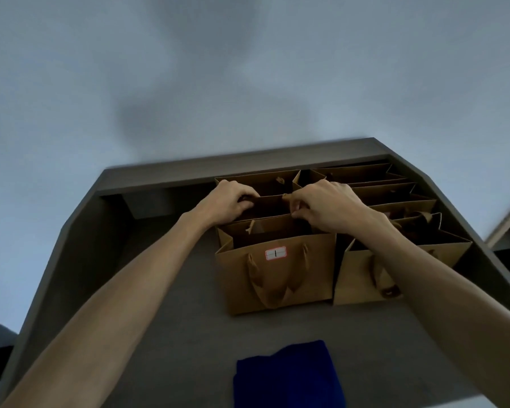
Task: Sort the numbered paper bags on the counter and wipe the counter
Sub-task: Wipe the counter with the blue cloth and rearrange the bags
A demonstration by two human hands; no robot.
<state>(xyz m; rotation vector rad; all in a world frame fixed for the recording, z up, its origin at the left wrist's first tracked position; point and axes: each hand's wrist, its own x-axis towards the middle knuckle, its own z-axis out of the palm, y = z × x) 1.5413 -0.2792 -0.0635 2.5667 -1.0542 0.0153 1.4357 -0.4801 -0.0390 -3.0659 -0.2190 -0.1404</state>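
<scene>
Brown paper bags stand open-topped on a dark grey counter (pixel 165 290), in two rows running back toward the raised rear ledge.

Left row: front bag (pixel 277 275) is nearest the camera. It carries a white label with a red border (pixel 275 253) on its face, marked with a single black vertical stroke, read as "1". Its twisted paper handles hang down the front face. Behind it stands a second bag (pixel 265 206), then a third bag (pixel 256 181) against the ledge.

Right row: front right bag (pixel 362 278) sits just beside the front bag, its face partly hidden by the right forearm; any label cannot be read. Several more bags (pixel 395 198) are packed close behind it, tops only visible.

Left hand (pixel 226 201): fingers curled over the top left rim of the second bag, gripping it.

Right hand (pixel 324 201): fingers curled, pinching the top right rim of the same bag. Whether a handle is also caught cannot be told.

A folded blue cloth (pixel 286 378) lies flat on the counter at the near edge, well apart from the bags, untouched.
</scene>
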